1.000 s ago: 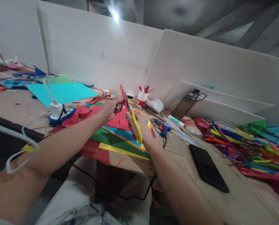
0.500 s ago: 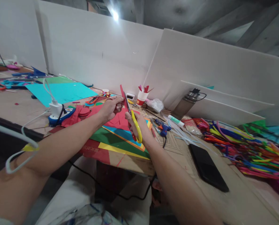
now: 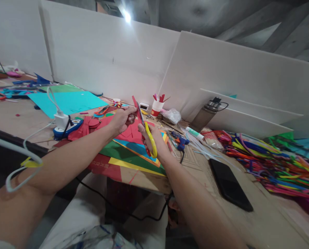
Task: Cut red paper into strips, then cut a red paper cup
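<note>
My right hand (image 3: 156, 140) is closed round the yellow and red handles of a pair of scissors (image 3: 151, 141), whose blades point up and away. Pinched between the fingers of my left hand (image 3: 123, 120) is a narrow red paper strip (image 3: 135, 101), which stands upright along the blades. Whether the blades are parted is too small to tell. Beneath both hands lie red paper sheets (image 3: 132, 133), stacked over blue, orange and green sheets (image 3: 118, 152). A yellow sheet (image 3: 133, 166) sticks out at the table's front edge.
Behind my hands stands a paper cup (image 3: 157, 108) of red sticks. To the right are a glue gun (image 3: 181, 142), a black phone (image 3: 230, 185), a bottle (image 3: 206, 112) and many pipe cleaners (image 3: 286, 169). A power strip (image 3: 67, 128) and turquoise sheet (image 3: 73, 102) lie left.
The red strip's top has dipped slightly beside the scissor blades. Both hands keep nearly the same place and hold.
</note>
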